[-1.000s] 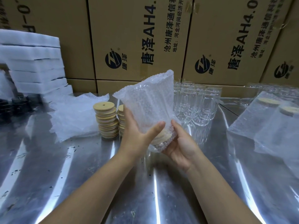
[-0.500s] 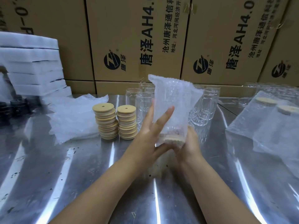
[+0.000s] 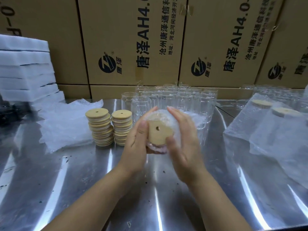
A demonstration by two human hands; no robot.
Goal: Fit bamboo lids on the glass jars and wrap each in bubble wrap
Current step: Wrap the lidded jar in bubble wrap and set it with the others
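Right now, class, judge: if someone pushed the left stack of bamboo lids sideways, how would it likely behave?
The left stack of bamboo lids would probably shed discs or topple: its lids sit staggered, not flush. Lids look stiff and round, so loose ones may roll on the smooth metal table.

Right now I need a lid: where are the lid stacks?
Head view, left of centre: the lid stacks stand between the bubble wrap and the left hand.
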